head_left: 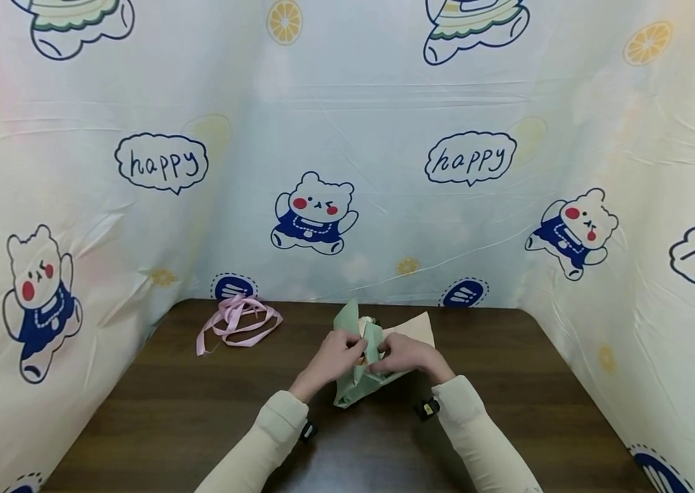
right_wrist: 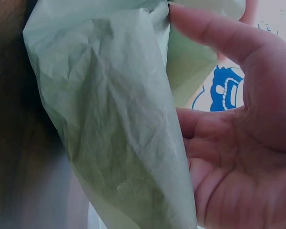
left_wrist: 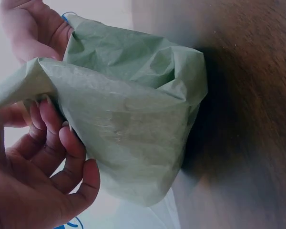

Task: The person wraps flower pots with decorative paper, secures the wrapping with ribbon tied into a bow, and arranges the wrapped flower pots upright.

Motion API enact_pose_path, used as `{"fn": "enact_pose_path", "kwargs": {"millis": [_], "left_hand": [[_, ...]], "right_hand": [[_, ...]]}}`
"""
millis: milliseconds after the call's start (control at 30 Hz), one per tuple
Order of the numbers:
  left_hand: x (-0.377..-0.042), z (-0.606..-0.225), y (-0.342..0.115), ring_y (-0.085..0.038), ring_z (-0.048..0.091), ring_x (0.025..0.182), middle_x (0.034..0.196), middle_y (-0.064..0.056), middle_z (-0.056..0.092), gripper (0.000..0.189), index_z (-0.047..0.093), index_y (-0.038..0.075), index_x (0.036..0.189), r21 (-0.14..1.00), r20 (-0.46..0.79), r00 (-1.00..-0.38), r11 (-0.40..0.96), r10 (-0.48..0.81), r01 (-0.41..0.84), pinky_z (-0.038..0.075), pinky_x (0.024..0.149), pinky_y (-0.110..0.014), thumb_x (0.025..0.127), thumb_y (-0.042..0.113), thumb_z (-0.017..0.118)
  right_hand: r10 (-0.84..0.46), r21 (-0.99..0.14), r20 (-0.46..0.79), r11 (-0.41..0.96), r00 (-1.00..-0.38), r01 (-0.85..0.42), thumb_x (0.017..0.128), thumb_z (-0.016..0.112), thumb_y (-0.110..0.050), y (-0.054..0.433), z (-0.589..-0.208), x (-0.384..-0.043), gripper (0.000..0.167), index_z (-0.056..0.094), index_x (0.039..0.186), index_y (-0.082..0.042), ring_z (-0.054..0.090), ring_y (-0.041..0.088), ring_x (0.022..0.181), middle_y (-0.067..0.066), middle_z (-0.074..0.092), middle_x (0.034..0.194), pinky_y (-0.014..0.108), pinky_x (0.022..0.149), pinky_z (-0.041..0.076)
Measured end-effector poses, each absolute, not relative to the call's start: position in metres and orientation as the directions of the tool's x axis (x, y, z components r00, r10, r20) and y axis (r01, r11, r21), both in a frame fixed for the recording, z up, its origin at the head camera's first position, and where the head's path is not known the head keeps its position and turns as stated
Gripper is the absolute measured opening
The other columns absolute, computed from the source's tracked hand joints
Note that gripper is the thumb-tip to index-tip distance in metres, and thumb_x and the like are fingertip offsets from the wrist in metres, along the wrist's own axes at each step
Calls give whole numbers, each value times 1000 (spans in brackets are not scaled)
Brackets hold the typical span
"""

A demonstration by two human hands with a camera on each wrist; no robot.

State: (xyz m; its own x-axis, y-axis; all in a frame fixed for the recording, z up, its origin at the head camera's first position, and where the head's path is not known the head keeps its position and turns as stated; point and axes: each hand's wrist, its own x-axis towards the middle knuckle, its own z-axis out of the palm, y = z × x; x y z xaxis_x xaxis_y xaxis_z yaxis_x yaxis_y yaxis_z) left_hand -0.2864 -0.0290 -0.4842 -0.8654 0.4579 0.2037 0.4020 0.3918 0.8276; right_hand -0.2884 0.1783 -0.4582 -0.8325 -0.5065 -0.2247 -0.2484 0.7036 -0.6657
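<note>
A bundle of pale green wrapping paper (head_left: 356,389) sits folded around a partly hidden whitish thing near the middle of the table. My left hand (head_left: 336,357) pinches an upper fold of the paper, its fingers curled behind the edge in the left wrist view. From the other side my right hand (head_left: 410,355) grips the paper, thumb (right_wrist: 205,28) at the top edge and fingers partly hidden behind the sheet. A cream-coloured paper flap (head_left: 416,330) sticks out at the back right of the bundle. The folded green front (left_wrist: 128,124) looks creased and narrows downward.
A loosely looped pink ribbon (head_left: 239,322) lies at the back left of the dark wooden table (head_left: 156,411). A pale printed curtain (head_left: 378,219) hangs behind and along both sides of the table.
</note>
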Motion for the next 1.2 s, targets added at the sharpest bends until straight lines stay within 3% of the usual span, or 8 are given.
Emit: {"fn": "enact_pose_path", "kwargs": {"millis": [133, 267, 500, 700, 833, 1000, 1200], "left_hand": [[-287, -486, -28, -10, 30, 45, 54, 6, 39, 45, 49, 15, 62, 826, 225, -848, 367, 480, 427, 32, 46, -25, 105, 22, 45], [-289, -488, -31, -11, 41, 53, 66, 3, 52, 31, 63, 11, 81, 824, 237, -829, 347, 507, 448, 42, 55, -27, 104, 14, 42], [-293, -491, -37, -13, 58, 79, 93, 0, 64, 18, 67, 9, 110, 744, 271, -801, 411, 534, 526, 52, 74, -31, 97, 3, 55], [-293, -498, -41, -26, 56, 110, 124, -10, 55, 31, 68, 7, 120, 646, 316, -760, 458, 569, 611, 50, 92, -44, 91, -2, 65], [-290, -500, -44, -33, 49, 122, 133, -13, 53, 33, 69, 8, 121, 635, 323, -745, 450, 584, 628, 46, 99, -51, 91, -3, 65], [-289, -501, -47, -37, 39, 134, 145, -15, 47, 36, 65, 12, 133, 578, 298, -713, 474, 635, 664, 40, 107, -56, 97, 9, 66], [-290, -505, -47, -34, 32, 149, 163, -14, 31, 46, 54, 16, 149, 549, 204, -687, 500, 697, 670, 39, 114, -52, 103, 22, 61]], "right_hand": [[-518, -671, -227, 697, -824, -253, 88, 76, -30, 180, -461, -289, 25, 70, 73, -11, 40, 6, 45, -6, 54, 54, 24, 50, 37], [-529, -667, -208, 692, -822, -276, 87, 77, -29, 181, -463, -290, 24, 72, 78, -7, 43, 6, 47, -5, 58, 57, 23, 51, 38], [-530, -680, -198, 680, -824, -275, 88, 77, -31, 183, -464, -290, 25, 73, 80, -8, 44, 6, 47, -3, 61, 58, 23, 51, 38], [-545, -682, -217, 678, -810, -274, 90, 76, -31, 184, -460, -289, 24, 73, 86, -7, 44, 6, 48, -4, 61, 60, 23, 51, 38], [-578, -705, -241, 657, -780, -268, 87, 81, -23, 185, -455, -288, 21, 72, 94, -5, 56, 6, 60, 2, 73, 76, 23, 58, 45], [-603, -701, -244, 651, -759, -291, 83, 85, -16, 188, -457, -292, 24, 72, 100, -5, 68, 10, 80, 5, 76, 93, 26, 71, 54], [-635, -696, -248, 642, -732, -321, 83, 85, -17, 190, -459, -294, 37, 72, 116, -7, 71, 22, 99, 2, 75, 106, 33, 85, 57]]}}
